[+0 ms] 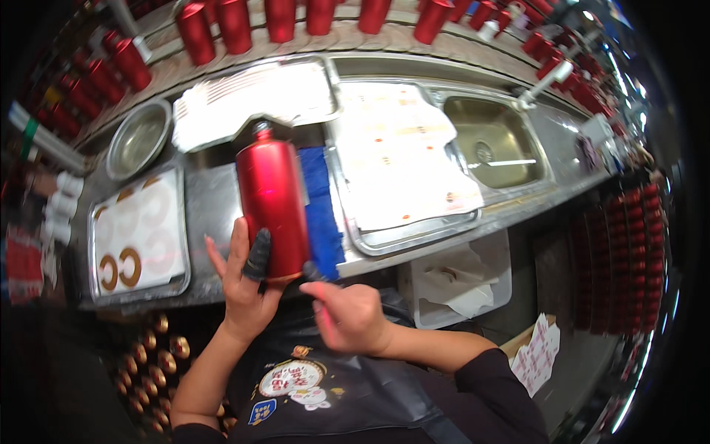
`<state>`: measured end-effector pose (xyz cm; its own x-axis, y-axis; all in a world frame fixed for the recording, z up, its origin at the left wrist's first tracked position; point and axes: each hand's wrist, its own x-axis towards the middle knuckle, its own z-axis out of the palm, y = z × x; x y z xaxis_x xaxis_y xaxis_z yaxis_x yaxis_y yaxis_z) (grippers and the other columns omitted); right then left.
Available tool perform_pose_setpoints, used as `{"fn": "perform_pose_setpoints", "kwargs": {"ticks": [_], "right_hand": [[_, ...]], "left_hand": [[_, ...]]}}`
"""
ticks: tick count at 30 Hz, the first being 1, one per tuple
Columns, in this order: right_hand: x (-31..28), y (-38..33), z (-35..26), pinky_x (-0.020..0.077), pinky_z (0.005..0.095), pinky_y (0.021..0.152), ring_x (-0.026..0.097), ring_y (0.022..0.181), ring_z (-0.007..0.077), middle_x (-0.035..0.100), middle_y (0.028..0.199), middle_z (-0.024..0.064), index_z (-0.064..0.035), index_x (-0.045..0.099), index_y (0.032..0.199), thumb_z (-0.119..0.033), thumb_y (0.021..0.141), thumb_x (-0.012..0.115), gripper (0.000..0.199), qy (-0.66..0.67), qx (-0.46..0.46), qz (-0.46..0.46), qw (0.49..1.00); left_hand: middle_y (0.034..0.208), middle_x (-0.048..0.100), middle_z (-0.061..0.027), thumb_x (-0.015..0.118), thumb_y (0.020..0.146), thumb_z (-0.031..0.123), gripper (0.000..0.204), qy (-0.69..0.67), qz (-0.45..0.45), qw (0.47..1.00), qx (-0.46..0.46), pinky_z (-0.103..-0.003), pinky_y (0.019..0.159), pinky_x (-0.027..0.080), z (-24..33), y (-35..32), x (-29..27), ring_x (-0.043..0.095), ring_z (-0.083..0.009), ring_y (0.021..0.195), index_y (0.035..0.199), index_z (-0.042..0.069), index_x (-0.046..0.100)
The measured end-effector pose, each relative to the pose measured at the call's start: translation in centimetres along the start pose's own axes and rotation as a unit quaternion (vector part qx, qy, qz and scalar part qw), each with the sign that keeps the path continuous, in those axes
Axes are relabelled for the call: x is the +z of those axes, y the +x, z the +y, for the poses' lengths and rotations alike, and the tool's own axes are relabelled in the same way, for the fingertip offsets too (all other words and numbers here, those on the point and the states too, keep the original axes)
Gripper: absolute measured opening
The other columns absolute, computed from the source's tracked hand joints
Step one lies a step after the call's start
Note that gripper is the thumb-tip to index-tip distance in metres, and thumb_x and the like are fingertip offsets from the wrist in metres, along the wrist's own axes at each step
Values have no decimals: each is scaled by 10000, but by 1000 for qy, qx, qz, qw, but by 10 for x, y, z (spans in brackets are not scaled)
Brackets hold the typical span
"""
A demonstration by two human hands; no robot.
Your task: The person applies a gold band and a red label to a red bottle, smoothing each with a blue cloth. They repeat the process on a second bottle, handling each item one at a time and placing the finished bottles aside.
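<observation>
A glossy red metal bottle [272, 203] with a dark neck stands slightly tilted in front of me. My left hand [250, 287] supports its lower left side and base, some fingers stretched along it; one finger wears a black finger cover. Close by the bottle's lower right edge is my right hand [353, 314], its fingers curled in and a black cover on one fingertip. Whatever those curled fingers may hold is hidden. A blue cloth [319, 207] lies behind the bottle's right side.
A left tray [185, 255] holds a white sheet with brown C-shaped pieces. Printed white sheets [399, 155] cover another tray beside the sink [492, 140]. A metal bowl [139, 139] stands far left. Red bottles [235, 26] line the back shelf. A white bin [466, 277] sits below the counter.
</observation>
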<state>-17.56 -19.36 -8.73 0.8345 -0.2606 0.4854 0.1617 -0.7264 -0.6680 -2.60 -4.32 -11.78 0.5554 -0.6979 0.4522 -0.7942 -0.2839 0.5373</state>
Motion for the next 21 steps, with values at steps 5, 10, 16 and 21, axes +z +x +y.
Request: {"fn": "perform_pose_setpoints", "kwargs": {"ticks": [5,10,16,21], "right_hand": [[7,18,-8,416,365,446,561,484,242,543,628,42,-45,675,1152,-21,696,702,457,-55,-94,-36,993],[-3,49,-4,537,387,582,679,664,333,691,800,105,-58,683,1063,-88,827,694,237,149,-29,-99,983],[-101,103,153,532,407,796,668,924,335,672,965,143,-71,713,1103,-116,869,695,239,-233,201,91,947],[-182,124,309,547,452,855,712,973,354,726,1082,216,11,713,1122,-369,752,845,546,-409,384,78,824]], "left_hand": [[1603,363,-276,792,806,169,774,-27,23,999,19,-606,1245,50,-3,4,8,347,-384,1509,1508,56,489],[1580,417,-246,753,869,206,788,-73,11,997,-2,-594,1255,64,-10,-1,9,342,-394,1507,1543,2,399],[1532,491,-226,816,863,331,877,-58,12,998,-19,-597,1243,84,-11,-3,6,351,-388,1504,1555,13,381],[1545,456,-260,833,845,311,832,-66,0,997,-27,-652,1212,93,-9,0,5,410,-389,1469,1519,19,443]]}}
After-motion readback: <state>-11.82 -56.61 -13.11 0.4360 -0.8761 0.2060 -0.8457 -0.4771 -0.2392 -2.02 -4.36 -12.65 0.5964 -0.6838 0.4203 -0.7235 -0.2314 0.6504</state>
